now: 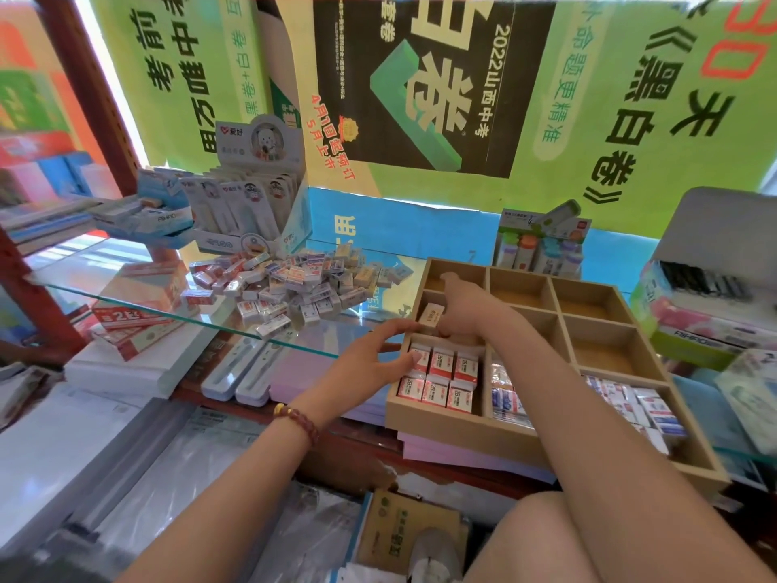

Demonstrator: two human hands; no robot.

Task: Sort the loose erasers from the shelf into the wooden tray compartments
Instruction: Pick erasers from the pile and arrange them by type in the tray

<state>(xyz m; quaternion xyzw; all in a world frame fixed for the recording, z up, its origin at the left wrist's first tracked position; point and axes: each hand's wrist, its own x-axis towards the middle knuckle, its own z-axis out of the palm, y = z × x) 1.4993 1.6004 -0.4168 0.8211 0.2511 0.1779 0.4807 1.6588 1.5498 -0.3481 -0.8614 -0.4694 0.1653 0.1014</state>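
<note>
Erasers [286, 284] lie in a loose heap on the glass shelf [105, 263], just left of the wooden tray [441, 429], close enough that each pick is a short reach. One cream eraser [431, 314] is out of the heap. The right hand [462, 309] pinches it between thumb and fingers over the middle compartment of the tray's left column, ready, I'd judge, to lower it in. The left hand [366, 359] is spread, with its fingertips at the tray's left wall and on the red-labelled erasers [441, 378] packed in rows in the near-left compartment. That is probably to keep the tray from sliding and the rows tidy. Blue-labelled packs [506, 399] fill the next near compartment, and the far row holds nothing I can see. Behind the heap stands a display box [252, 191], well clear of the work.
</note>
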